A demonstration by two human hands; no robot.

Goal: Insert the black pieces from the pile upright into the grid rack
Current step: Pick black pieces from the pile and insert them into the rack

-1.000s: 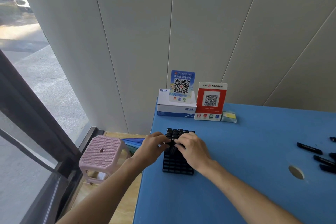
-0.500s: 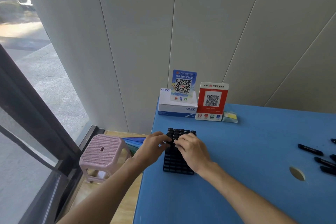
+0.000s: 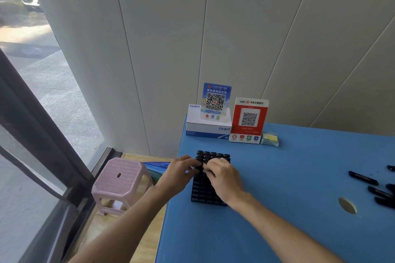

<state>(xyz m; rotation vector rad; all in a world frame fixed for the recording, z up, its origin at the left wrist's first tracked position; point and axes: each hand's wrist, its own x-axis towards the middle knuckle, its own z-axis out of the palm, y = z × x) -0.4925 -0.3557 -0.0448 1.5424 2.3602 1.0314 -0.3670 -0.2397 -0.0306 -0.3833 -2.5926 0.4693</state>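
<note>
The black grid rack [image 3: 203, 194] stands near the left edge of the blue table [image 3: 288, 177]. Upright black pieces [image 3: 213, 154] fill its far rows; the near rows show bare slots. My left hand [image 3: 177, 175] and my right hand [image 3: 224, 179] meet over the rack's middle, fingertips curled together around a black piece [image 3: 202, 167] that is mostly hidden by the fingers. The pile of loose black pieces [image 3: 380, 192] lies flat at the table's right edge, far from both hands.
A white box [image 3: 205, 128], a blue QR sign [image 3: 215, 100], a red QR sign [image 3: 249, 120] and a small packet [image 3: 269, 139] line the wall. A round hole [image 3: 347, 205] sits in the tabletop near the pile. A pink stool [image 3: 119, 177] stands left of the table.
Both hands have stayed over the rack's middle, fingertips shifting only slightly. The rack and the pile have not moved.
</note>
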